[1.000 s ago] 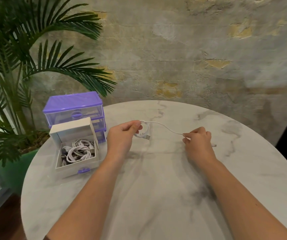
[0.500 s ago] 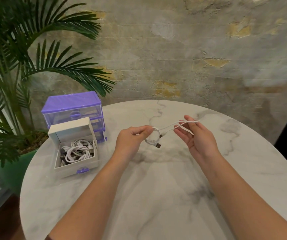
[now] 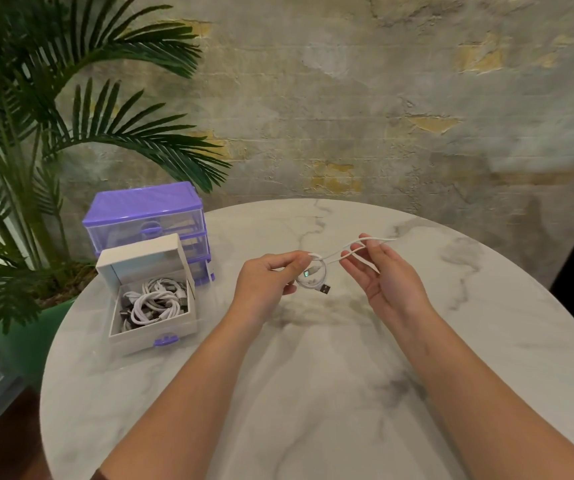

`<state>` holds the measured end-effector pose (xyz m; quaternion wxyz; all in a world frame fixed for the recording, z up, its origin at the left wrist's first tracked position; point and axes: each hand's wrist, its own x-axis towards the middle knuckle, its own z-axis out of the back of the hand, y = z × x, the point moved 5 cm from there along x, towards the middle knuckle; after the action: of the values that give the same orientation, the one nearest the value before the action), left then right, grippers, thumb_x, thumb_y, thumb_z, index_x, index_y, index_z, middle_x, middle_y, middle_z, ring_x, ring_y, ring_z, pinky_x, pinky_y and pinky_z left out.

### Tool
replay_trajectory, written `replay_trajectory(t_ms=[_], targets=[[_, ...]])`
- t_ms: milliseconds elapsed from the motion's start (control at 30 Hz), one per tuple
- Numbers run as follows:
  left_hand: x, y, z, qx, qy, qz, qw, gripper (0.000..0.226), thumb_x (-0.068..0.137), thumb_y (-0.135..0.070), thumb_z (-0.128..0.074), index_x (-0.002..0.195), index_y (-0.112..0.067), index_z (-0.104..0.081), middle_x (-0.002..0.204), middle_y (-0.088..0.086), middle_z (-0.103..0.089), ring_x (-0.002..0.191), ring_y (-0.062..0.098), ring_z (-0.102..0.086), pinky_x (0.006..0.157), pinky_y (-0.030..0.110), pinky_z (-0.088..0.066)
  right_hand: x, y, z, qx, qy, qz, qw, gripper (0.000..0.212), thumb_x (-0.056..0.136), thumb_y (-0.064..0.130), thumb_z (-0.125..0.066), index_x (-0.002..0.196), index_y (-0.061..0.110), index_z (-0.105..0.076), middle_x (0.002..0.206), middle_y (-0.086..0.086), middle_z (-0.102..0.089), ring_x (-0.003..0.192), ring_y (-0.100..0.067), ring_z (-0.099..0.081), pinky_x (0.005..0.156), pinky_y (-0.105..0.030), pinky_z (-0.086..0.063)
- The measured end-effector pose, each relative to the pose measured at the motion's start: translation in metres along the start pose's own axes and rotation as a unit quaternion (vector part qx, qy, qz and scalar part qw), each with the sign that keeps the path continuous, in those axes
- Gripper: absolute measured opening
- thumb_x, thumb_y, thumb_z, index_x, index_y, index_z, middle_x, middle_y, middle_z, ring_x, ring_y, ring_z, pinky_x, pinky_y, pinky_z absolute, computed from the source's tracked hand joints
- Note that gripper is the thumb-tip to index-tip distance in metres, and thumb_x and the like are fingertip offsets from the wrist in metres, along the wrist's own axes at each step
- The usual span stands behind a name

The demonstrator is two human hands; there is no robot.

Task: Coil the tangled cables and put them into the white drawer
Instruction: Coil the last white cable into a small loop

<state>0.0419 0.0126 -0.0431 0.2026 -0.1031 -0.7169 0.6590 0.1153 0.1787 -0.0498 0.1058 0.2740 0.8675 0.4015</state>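
Midair, left hand [image 3: 264,284] pinches the cable [image 3: 316,275] coil, right hand [image 3: 382,271] fingers loosely loop its tail, well inside table [image 3: 486,341] edge

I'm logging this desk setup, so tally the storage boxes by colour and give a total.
Purple drawer unit: 1
White drawer, open with coiled cables inside: 1
Total: 2
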Motion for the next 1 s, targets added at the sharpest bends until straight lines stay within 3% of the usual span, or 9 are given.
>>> replay_trajectory(t_ms=[100, 200, 300, 433, 567, 700, 867, 933, 1000], targets=[[0.002, 0.001, 0.002, -0.011, -0.007, 0.004, 1.000, 0.007, 0.083, -0.019, -0.073, 0.088, -0.022, -0.077, 0.085, -0.008, -0.069, 0.058, -0.003, -0.056, 0.064, 0.019, -0.051, -0.004, -0.006, -0.008, -0.033, 0.034, -0.051, 0.998, 0.016, 0.100, 0.011, -0.049, 0.100, 0.001, -0.062, 0.082, -0.010, -0.068, 0.069, -0.020, -0.071, 0.065, -0.027, -0.060], [0.002, 0.001, 0.002, -0.009, -0.008, 0.005, 1.000, 0.009, 0.083, -0.019, -0.073, 0.091, -0.021, -0.077, 0.089, -0.005, -0.071, 0.058, 0.000, -0.057, 0.060, 0.016, -0.049, -0.008, -0.009, -0.012, -0.166, 0.073, -0.060, 0.982, 0.018, 0.100, 0.016, -0.051, 0.105, 0.005, -0.064, 0.083, -0.007, -0.071, 0.064, -0.015, -0.065, 0.059, -0.024, -0.055], [0.002, 0.000, 0.002, 0.006, -0.019, -0.008, 1.000, 0.007, 0.083, -0.020, -0.074, 0.088, -0.024, -0.076, 0.096, -0.004, -0.071, 0.067, 0.000, -0.062, 0.060, 0.017, -0.051, -0.010, -0.011, -0.015, -0.292, 0.096, -0.043, 0.951, 0.023, 0.101, 0.022, -0.048, 0.111, 0.010, -0.066, 0.089, -0.007, -0.070, 0.062, -0.012, -0.053, 0.057, -0.023, -0.041], [0.001, -0.001, 0.004, 0.040, -0.042, -0.032, 0.998, 0.007, 0.083, -0.023, -0.074, 0.085, -0.030, -0.075, 0.098, -0.004, -0.070, 0.076, 0.004, -0.064, 0.058, 0.014, -0.049, -0.016, -0.015, -0.024, -0.308, 0.148, -0.080, 0.936, 0.025, 0.092, 0.018, -0.057, 0.117, 0.014, -0.062, 0.092, -0.006, -0.070, 0.062, -0.012, -0.050, 0.057, -0.025, -0.036], [0.000, -0.002, 0.001, 0.076, -0.032, -0.049, 0.995, 0.018, 0.082, -0.027, -0.075, 0.075, -0.043, -0.074, 0.092, -0.006, -0.067, 0.068, 0.003, -0.059, 0.064, 0.019, -0.049, -0.018, -0.021, -0.024, -0.386, 0.118, -0.041, 0.914, 0.038, 0.077, 0.016, -0.080, 0.112, 0.014, -0.063, 0.078, 0.005, -0.063, 0.062, -0.005, -0.052, 0.058, -0.022, -0.037], [-0.001, -0.001, -0.002, 0.106, -0.029, -0.054, 0.992, 0.028, 0.082, -0.030, -0.075, 0.066, -0.053, -0.071, 0.088, -0.007, -0.065, 0.068, 0.005, -0.057, 0.075, 0.031, -0.050, -0.016, -0.023, -0.025, -0.389, 0.078, -0.002, 0.918, 0.034, 0.075, 0.002, -0.078, 0.102, 0.007, -0.058, 0.074, 0.004, -0.057, 0.059, 0.000, -0.052, 0.051, -0.008, -0.037], [0.001, -0.002, 0.004, 0.070, -0.052, -0.029, 0.996, 0.012, 0.084, -0.027, -0.073, 0.081, -0.039, -0.074, 0.085, -0.010, -0.068, 0.064, -0.001, -0.055, 0.066, 0.020, -0.049, -0.019, -0.021, -0.029, -0.447, 0.079, 0.037, 0.890, 0.038, 0.076, -0.002, -0.074, 0.106, 0.015, -0.058, 0.099, -0.002, -0.063, 0.068, -0.017, -0.061, 0.066, -0.030, -0.054], [0.000, -0.003, 0.009, 0.041, -0.073, -0.010, 0.996, 0.008, 0.086, -0.028, -0.070, 0.093, -0.029, -0.075, 0.082, -0.011, -0.069, 0.069, 0.004, -0.056, 0.068, 0.019, -0.049, -0.019, -0.019, -0.027, -0.469, 0.077, 0.045, 0.878, 0.043, 0.077, 0.001, -0.074, 0.110, 0.021, -0.058, 0.102, 0.001, -0.061, 0.066, -0.018, -0.063, 0.068, -0.031, -0.056], [0.001, -0.002, 0.016, -0.004, -0.101, 0.018, 0.995, 0.018, 0.088, -0.030, -0.068, 0.103, -0.021, -0.074, 0.082, -0.010, -0.068, 0.073, 0.007, -0.055, 0.069, 0.018, -0.049, -0.016, -0.015, -0.021, -0.507, 0.064, 0.058, 0.858, 0.041, 0.077, 0.002, -0.072, 0.107, 0.026, -0.058, 0.099, 0.004, -0.060, 0.067, -0.020, -0.063, 0.067, -0.032, -0.055]])
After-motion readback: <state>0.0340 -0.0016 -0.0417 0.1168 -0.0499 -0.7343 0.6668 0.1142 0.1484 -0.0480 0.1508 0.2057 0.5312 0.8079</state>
